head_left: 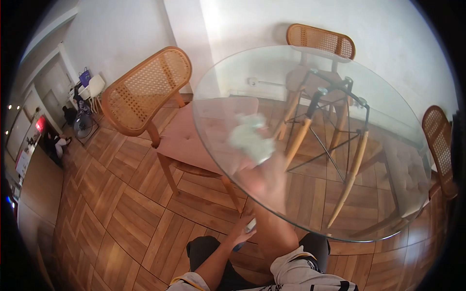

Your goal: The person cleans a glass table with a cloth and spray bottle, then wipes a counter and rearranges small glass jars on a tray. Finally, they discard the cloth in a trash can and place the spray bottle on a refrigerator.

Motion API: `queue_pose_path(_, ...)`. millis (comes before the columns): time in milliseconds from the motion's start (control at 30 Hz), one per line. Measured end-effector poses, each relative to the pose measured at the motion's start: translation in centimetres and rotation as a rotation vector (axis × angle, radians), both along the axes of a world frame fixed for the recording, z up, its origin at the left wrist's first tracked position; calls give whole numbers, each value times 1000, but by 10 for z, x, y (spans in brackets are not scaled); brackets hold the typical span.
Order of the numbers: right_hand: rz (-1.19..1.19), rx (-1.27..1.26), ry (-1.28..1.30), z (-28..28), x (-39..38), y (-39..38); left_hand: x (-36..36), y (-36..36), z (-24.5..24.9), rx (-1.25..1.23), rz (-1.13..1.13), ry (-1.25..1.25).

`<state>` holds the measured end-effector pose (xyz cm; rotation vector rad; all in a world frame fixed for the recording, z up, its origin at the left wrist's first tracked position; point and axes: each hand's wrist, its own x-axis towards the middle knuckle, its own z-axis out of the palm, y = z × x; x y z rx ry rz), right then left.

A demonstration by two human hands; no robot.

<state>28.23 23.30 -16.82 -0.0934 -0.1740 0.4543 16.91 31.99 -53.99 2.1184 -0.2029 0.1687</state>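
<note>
My right hand (262, 178), smeared by motion, is over the left part of the round glass tabletop (388, 213). Its fingers are closed on a crumpled pale cloth (252, 138), which appears to lie against the glass. Lower down, beside the table's near edge and above the floor, my left hand (241, 232) grips a bottle-like thing (250, 225) with a white upper part. Something dark blue shows beneath that hand, and my fingers and right forearm hide much of the rest.
Wooden legs with black metal rods (330, 126) stand under the glass. A pink-seated cane-back chair (145, 92) is close at left; others stand at the back (320, 41) and right (441, 150). A fan (85, 127), a counter (41, 194) and a seated person (58, 143) are far left.
</note>
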Motion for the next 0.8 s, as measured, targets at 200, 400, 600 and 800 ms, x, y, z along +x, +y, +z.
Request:
queue_pose_path(200,-322,-119,-149,-6,57,61,-19,-3,23,-395,49,52)
queue_pose_path(400,-390,-195,57,14,71,49,-24,-10,120,-110,-2,146)
queue_pose_path(600,-209,-8,-25,-11,61,42,-25,-4,82,-20,39,-16)
queue_pose_path(800,138,303,-19,-29,-21,-50,-10,-1,42,-20,36,72)
